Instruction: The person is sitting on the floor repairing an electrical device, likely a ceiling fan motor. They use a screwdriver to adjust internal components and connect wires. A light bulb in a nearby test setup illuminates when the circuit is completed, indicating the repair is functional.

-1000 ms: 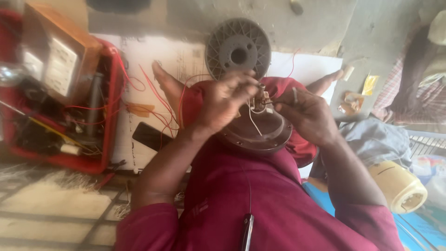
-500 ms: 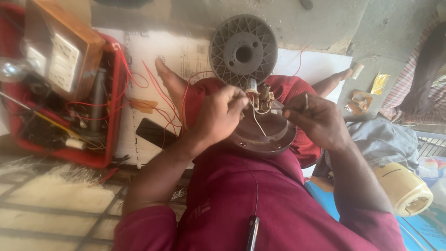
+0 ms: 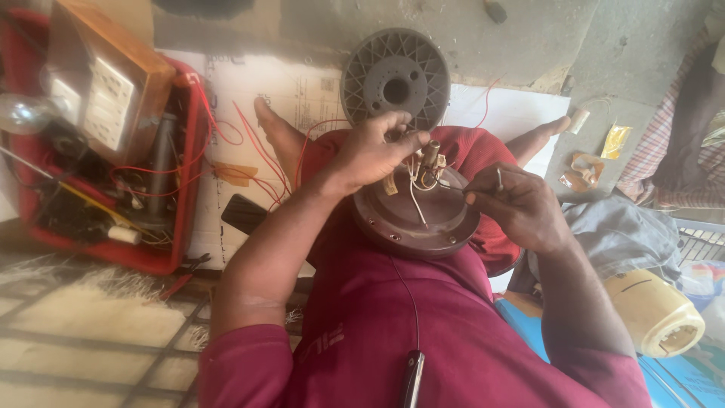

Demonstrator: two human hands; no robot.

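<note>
A round brown motor housing (image 3: 415, 219) rests on my lap, with a short shaft and several wires (image 3: 423, 170) sticking up from its middle. My left hand (image 3: 370, 155) pinches the wires beside the shaft. My right hand (image 3: 517, 204) grips a thin metal tool (image 3: 499, 178) whose tip points at the wire bundle. A white wire (image 3: 417, 204) trails down over the housing.
A grey ribbed round cover (image 3: 395, 75) lies on white card beyond my knees. A red tray (image 3: 177, 249) at left holds a wooden switch box (image 3: 106, 91), red wires and tools. A cream plastic part (image 3: 653, 310) sits at right, near grey cloth (image 3: 619, 234).
The view has shifted a little. My left hand has settled on the wires by the shaft, and my right hand stays close with the tool.
</note>
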